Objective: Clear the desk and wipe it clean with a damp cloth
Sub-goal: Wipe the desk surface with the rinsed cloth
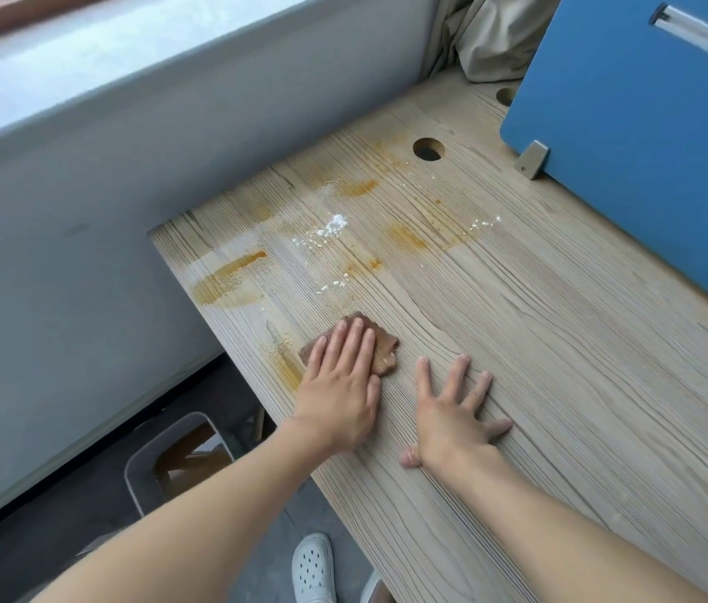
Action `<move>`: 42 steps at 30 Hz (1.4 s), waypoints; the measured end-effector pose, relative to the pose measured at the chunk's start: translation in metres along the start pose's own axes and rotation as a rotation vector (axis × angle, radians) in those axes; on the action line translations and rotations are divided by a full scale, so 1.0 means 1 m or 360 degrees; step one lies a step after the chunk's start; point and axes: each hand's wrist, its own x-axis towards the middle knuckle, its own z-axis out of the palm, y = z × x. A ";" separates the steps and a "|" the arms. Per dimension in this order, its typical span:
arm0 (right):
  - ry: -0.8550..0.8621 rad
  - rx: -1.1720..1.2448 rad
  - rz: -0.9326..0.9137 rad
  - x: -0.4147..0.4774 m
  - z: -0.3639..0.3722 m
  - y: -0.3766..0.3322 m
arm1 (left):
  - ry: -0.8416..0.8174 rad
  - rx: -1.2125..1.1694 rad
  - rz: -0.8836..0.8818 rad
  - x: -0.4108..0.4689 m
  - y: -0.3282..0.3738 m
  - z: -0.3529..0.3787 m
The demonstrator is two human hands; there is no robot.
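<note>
Cloth: a small brown cloth (pixel 383 351) lies flat on the bench (pixel 561 363), pinned under the fingers of the left hand; its crumpled edge shows just past the fingertips and beside them, towards the other hand.
Left hand: the left hand (pixel 339 385) is palm down, its fingers (pixel 354 341) straight and close together, pressing the cloth onto the wood, not curled round it.
Right hand: the right hand (pixel 452 411) lies flat on bare wood, fingers (pixel 459 376) straight and spread, released and holding nothing, near the cloth but not touching it.
Bench surface: pale wood with dark grain lines.
Stains: orange-brown stains (pixel 230 276) lie beyond the left fingertips, with one streak just outside the left little finger.
Powder: white powder (pixel 330 228) is scattered among the stains, well beyond the fingertips.
Hole: a round cable hole (pixel 427 149) sits farther out again.
Partition: a blue partition (pixel 648 124) stands on the bench well beyond the right fingers, held by a metal bracket (pixel 530 161).
Fabric: beige fabric (pixel 496 37) is bunched at the far corner.
Wall: a grey wall (pixel 82 211) runs outside the left hand.
Floor: behind the wrists and below the bench edge are a grey stool (pixel 169 459) and a white perforated shoe (pixel 313 567).
</note>
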 end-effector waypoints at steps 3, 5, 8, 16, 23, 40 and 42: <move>0.0023 0.0020 -0.0009 -0.001 0.001 -0.001 | -0.0046 0.0035 0.0230 -0.025 -0.001 0.009; 0.0044 -0.0011 -0.0004 -0.002 0.001 0.000 | -0.0027 0.0043 0.0239 -0.019 -0.016 0.006; 0.0042 -0.0017 -0.0001 -0.002 0.002 0.000 | 0.0030 -0.0050 -0.0017 -0.003 -0.031 -0.006; 0.0108 -0.0158 -0.0011 -0.006 -0.001 0.001 | -0.0024 0.0044 0.0217 -0.033 -0.039 0.006; 0.0115 -0.0206 -0.0201 -0.012 0.000 -0.010 | 0.0055 0.0012 0.0025 -0.039 -0.038 0.009; 0.0055 -0.0221 -0.0158 -0.007 0.001 -0.053 | 0.0131 0.0042 -0.0090 -0.029 -0.095 -0.006; 0.0103 -0.0269 -0.0185 -0.005 -0.004 -0.055 | 0.0105 0.0043 -0.0059 -0.032 -0.087 -0.004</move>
